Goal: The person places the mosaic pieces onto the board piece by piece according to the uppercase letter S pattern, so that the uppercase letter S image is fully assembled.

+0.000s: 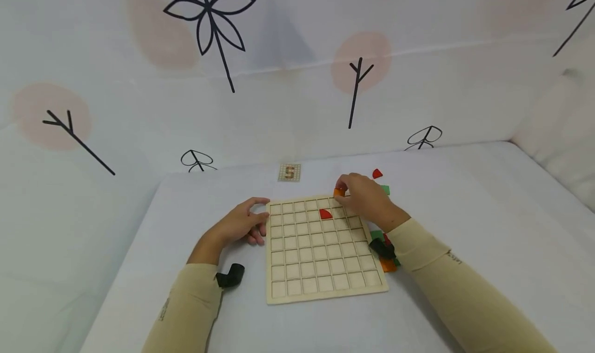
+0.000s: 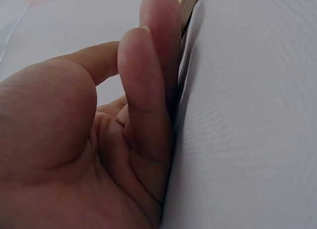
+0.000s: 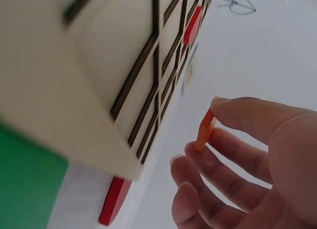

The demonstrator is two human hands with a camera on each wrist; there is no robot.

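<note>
A pale wooden grid board lies on the white cloth between both hands. One red quarter-round tile sits in a cell near its far side; the right wrist view also shows that red tile at a slant. My right hand pinches a small orange tile between thumb and fingers, raised over the board's far right part. In the right wrist view the orange tile is held edge-on. My left hand rests at the board's left edge, fingers loosely bent, thumb and index tips at the rim.
Beyond the board lies a small gridded card with a brown figure on it. Another red tile and a green tile lie past my right hand. Several more tiles, including an orange one, lie along the board's right edge, partly under my wrist.
</note>
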